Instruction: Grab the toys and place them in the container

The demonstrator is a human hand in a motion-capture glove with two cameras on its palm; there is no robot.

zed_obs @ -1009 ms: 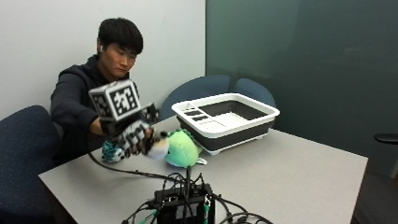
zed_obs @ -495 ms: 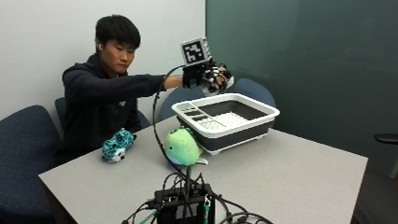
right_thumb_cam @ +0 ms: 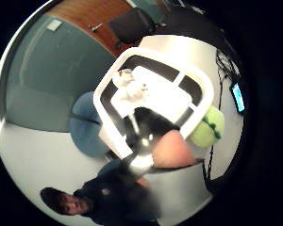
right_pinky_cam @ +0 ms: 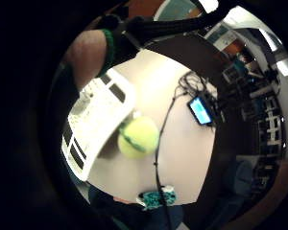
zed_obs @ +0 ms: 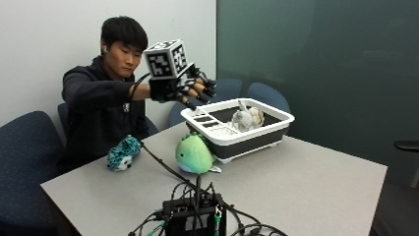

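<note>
Nearest the outside camera, a black electronics box [zed_obs: 194, 216] with a tangle of cables is sitting at the table's [zed_obs: 314, 182] front edge. Just beyond it, the green plush toy [zed_obs: 194, 153] is standing upright on the table, just beside the near wall of the container [zed_obs: 265, 138]; whether it is touching that wall cannot be told. Off to one side, nearer the person, the teal spotted plush toy [zed_obs: 123, 153] is lying on the table, well apart from the container. Further back, a pale grey plush toy [zed_obs: 245, 118] is already sitting inside the container's large compartment.

The gloved right hand [zed_obs: 187, 88] is hovering in the air above the container's far corner, fingers spread and slack, gripping nothing.

The coming move is probably a reach back for one of the two toys left on the table. From the hand, the green toy is lying down and toward the outside camera, across the container's near rim, and it is the closer of the two. Its long axis is running vertically, so a grasp from above around its rounded top looks the natural approach. The teal toy is lying lower and back toward the person's body.
</note>
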